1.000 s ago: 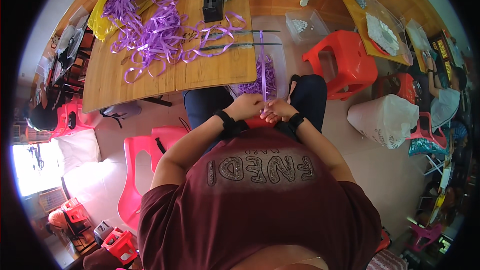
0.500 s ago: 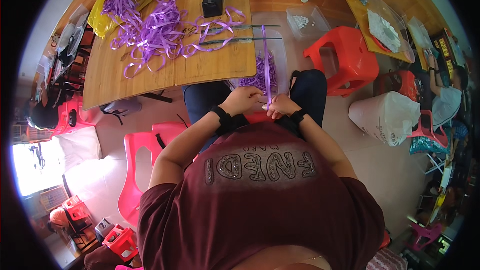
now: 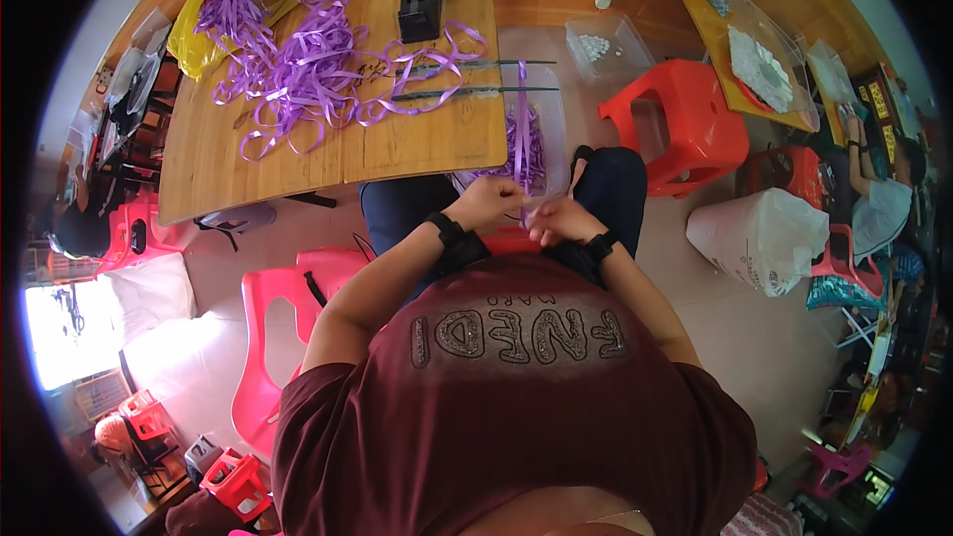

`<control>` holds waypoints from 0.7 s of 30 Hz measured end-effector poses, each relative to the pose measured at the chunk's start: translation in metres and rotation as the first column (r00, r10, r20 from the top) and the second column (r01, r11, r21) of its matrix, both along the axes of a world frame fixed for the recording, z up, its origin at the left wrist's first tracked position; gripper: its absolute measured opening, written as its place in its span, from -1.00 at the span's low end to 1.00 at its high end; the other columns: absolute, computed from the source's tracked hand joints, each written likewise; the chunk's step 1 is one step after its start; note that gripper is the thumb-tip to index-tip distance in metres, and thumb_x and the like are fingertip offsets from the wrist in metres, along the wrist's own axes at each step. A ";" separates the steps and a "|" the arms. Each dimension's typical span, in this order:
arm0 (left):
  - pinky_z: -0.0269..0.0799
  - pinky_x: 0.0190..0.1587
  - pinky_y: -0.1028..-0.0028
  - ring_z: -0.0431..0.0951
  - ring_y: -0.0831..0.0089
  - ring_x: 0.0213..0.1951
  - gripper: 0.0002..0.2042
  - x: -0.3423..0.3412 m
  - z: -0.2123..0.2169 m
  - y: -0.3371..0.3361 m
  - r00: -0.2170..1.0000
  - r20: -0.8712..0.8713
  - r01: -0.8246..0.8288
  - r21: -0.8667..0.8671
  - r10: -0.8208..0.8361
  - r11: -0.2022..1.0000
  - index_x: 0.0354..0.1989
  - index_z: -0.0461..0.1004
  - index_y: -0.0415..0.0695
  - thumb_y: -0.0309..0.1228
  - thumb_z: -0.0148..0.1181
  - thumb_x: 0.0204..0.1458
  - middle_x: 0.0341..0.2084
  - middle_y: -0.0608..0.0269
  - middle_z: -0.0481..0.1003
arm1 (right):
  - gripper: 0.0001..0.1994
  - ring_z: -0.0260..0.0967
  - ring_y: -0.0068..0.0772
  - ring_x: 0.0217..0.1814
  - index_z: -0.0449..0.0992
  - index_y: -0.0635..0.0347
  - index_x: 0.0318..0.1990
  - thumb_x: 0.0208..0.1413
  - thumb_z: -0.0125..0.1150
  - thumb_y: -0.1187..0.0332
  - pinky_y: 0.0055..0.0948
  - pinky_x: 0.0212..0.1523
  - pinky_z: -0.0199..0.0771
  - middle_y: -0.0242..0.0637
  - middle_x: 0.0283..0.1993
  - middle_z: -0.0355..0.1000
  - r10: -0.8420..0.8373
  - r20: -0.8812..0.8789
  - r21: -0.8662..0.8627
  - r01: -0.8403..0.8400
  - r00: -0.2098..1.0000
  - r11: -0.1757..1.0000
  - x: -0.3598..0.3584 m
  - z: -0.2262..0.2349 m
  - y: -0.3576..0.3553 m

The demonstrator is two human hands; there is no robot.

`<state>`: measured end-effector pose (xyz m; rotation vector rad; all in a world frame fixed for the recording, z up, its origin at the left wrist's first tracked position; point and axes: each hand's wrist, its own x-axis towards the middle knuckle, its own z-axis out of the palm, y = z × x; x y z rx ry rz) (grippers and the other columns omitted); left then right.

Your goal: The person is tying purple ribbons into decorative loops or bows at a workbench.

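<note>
left hand [image 3: 488, 203] pinching purple ribbon strip [image 3: 520, 129] | right hand [image 3: 558, 221] gripping same strip, lower end | over clear tub [image 3: 556, 114] beside wooden table [image 3: 397, 144]

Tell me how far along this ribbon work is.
Done: some purple pieces lie in the clear tub by the knees. In hand: the left hand and right hand pinch one purple ribbon strip between them, held upright. Left: a big loose ribbon pile covers the wooden table.
</note>
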<state>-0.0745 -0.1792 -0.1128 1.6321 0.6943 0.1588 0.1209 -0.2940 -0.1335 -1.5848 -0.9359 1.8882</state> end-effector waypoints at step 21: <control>0.40 -0.30 0.48 0.45 0.62 -0.40 -0.73 -0.008 0.015 -0.002 0.932 -0.092 0.355 0.023 -0.352 0.935 -0.25 0.62 -0.21 -0.21 0.23 0.18 -0.49 0.27 0.57 | -0.83 0.28 -0.75 -0.55 0.63 0.18 -0.15 0.23 0.24 0.30 -0.70 -0.52 0.24 -0.56 -0.51 0.41 -0.440 -0.312 0.300 0.527 0.842 0.795 0.004 0.049 0.120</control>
